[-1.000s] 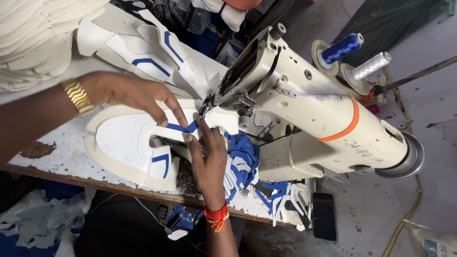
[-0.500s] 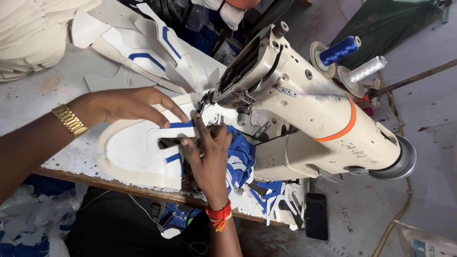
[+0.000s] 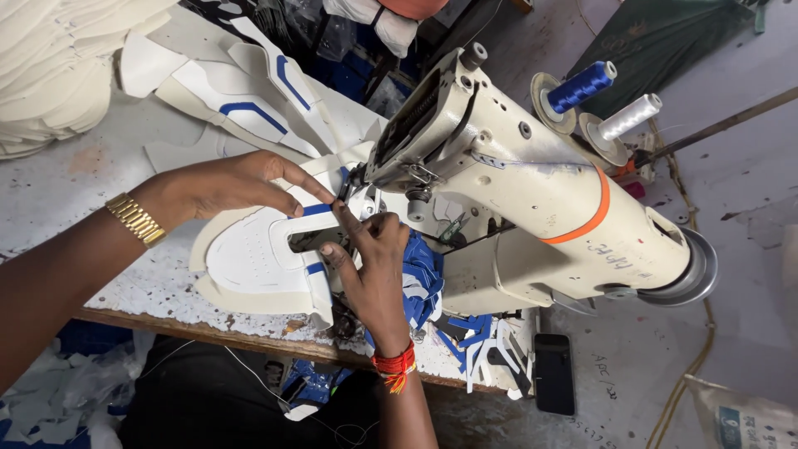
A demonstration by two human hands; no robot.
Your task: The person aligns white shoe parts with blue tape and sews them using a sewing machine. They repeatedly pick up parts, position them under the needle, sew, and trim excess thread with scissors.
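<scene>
Shoe upper [image 3: 258, 258] lies flat between both hands: left hand [image 3: 229, 185] at ten o'clock, right hand [image 3: 374, 266] at three, fingers pressing it on the speckled table [image 3: 141, 287] beside the sewing machine [image 3: 532, 191].

We have one view only, from the camera worn on the person's head. It looks steeply down and slightly forward, so the worktop [image 3: 100, 166] runs slantwise across the picture and its front edge crosses the lower left. We sit close: the sewing machine [image 3: 532, 199] fills the middle and right, and the left hand [image 3: 224, 185] and right hand [image 3: 374, 266] meet near its needle end. Past the worktop edge we see the floor [image 3: 748, 191] to the right.
</scene>
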